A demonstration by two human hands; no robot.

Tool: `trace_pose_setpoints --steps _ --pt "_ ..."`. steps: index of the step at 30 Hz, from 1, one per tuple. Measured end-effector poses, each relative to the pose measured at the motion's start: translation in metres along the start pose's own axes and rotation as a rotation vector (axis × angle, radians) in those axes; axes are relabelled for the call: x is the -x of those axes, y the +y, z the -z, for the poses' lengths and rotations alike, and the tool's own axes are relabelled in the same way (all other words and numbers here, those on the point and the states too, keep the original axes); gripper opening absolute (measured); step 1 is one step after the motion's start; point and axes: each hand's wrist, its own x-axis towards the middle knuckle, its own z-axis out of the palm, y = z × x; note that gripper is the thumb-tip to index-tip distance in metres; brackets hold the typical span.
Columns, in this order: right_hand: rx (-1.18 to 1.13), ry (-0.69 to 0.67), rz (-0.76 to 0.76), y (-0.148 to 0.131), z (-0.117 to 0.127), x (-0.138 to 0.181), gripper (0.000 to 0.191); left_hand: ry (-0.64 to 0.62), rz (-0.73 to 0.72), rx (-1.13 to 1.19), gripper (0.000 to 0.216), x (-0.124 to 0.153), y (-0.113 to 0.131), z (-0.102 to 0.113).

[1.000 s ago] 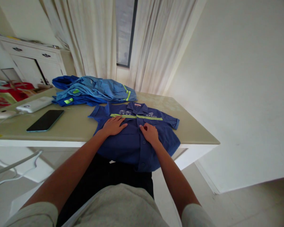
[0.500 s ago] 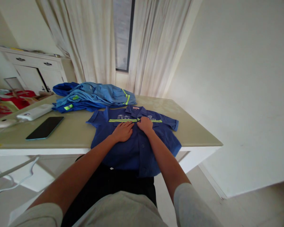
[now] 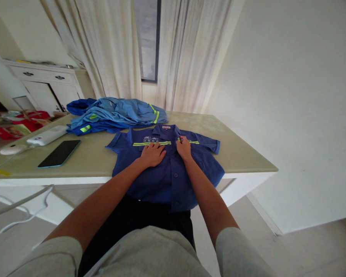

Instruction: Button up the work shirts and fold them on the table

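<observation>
A dark blue short-sleeved work shirt [image 3: 164,173] with a yellow reflective chest stripe lies front up on the beige table [image 3: 242,157], its hem hanging over the near edge. My left hand [image 3: 152,154] rests flat on the shirt's chest, fingers stretched out. My right hand [image 3: 183,147] lies just right of the button placket, with its fingertips pinched on the shirt's front at the stripe.
A heap of lighter blue work clothes [image 3: 115,114] lies at the back of the table. A black phone [image 3: 59,153] and a white power bank [image 3: 47,135] are on the left. Behind stand a white cabinet [image 3: 46,82] and curtains [image 3: 115,50].
Both hands slid up the shirt from its middle to the chest stripe and came close together. The right hand's fingers went from flat to pinched on the cloth.
</observation>
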Motion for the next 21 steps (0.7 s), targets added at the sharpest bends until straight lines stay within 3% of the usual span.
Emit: trace_pose_setpoints --steps 3,8,14,21 --pt "-0.029 -0.006 0.023 -0.001 -0.002 0.001 0.042 0.031 0.073 0.016 0.04 -0.023 0.012 0.001" --pt "0.033 -0.13 0.109 -0.005 -0.005 0.004 0.043 0.053 0.225 0.148 0.026 -0.058 0.029 -0.009" --pt "0.146 -0.148 0.161 -0.007 -0.007 0.005 0.045 0.116 0.288 0.253 0.024 -0.058 0.032 -0.025" --pt "0.114 -0.181 0.218 -0.011 -0.008 0.012 0.074 0.065 0.304 0.297 0.018 -0.065 0.013 -0.017"
